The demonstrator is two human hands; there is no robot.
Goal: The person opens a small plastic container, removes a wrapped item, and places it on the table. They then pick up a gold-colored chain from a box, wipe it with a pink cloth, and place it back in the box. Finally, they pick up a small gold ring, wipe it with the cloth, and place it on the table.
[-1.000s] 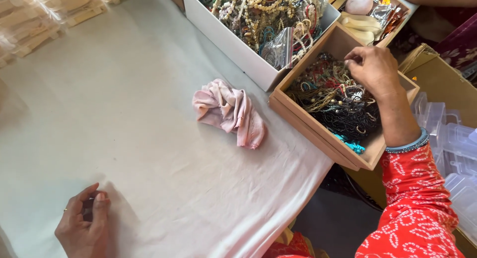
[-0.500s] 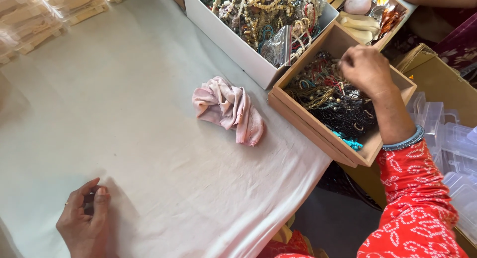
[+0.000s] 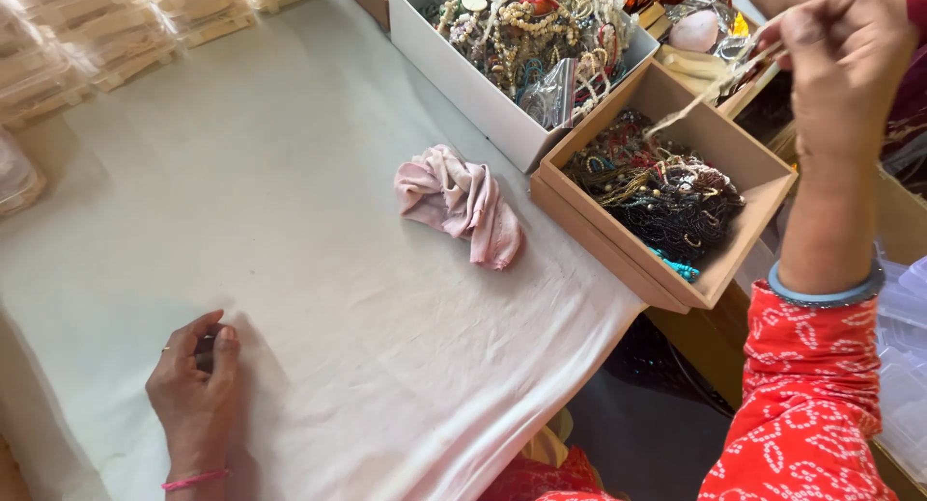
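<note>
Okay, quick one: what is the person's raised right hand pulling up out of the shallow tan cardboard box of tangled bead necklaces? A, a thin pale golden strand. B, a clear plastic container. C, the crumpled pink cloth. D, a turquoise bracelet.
A: the right hand pinches a thin pale golden strand that slants down into the shallow tan cardboard box, while the crumpled pink cloth lies on the table.

Pale beaded strand (image 3: 703, 91) hangs taut, perhaps blurred, above wooden box (image 3: 744, 153)

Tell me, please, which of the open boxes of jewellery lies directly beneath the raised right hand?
The brown wooden box of dark beaded strands, at the table's edge; the right hand lifts a pale strand above it. The white box sits further left.
</note>
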